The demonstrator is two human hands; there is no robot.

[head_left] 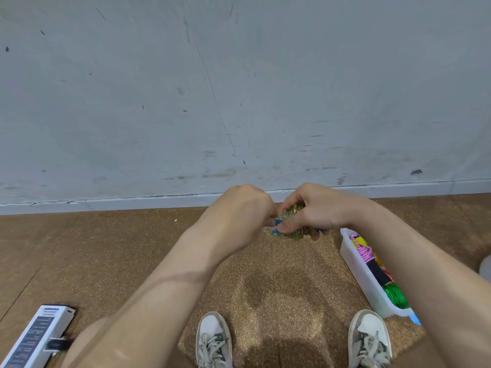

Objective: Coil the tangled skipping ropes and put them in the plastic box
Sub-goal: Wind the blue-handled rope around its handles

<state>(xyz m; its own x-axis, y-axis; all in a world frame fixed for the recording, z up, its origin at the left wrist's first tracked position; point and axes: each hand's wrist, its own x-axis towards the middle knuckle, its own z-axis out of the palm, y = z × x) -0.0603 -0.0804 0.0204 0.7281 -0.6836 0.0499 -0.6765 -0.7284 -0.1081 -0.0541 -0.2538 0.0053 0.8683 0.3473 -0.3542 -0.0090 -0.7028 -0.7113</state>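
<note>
Evidently both hands meet above the floor [132,248] around one greenish skipping rope [291,223], already wound tight; the right hand [316,211] is clamped over the coil to keep the turns from springing loose, while the left hand [239,216] closes on its blue end, probably tucking it in; the plastic box [356,264] sits just beside, by the right forearm, already holding pink and green coils, ready for this one.

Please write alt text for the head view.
Both hands, left hand and right hand, hold a coiled greenish skipping rope with blue handles above a brown floor. A plastic box at right holds pink and green ropes.
</note>
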